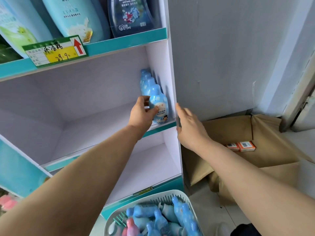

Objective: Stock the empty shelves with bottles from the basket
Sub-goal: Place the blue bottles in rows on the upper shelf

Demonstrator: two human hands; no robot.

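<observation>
A row of several light blue bottles stands upright along the right wall of the white middle shelf (81,126). My left hand (142,114) grips the front blue bottle (160,103) at the shelf's front right corner. Just outside the shelf unit's right side panel, my right hand (190,127) hovers with fingers spread and nothing in it. At the bottom of the view sits a pale basket (175,193) holding several blue bottles (185,217) and a pink one (131,228) lying loose.
The top shelf carries large teal bottles (73,16) and a dark blue one (133,14), with a price tag (54,51) on its edge. Below the middle shelf is a lower white shelf (150,166). An open cardboard box (255,143) with small orange packs stands right of the unit.
</observation>
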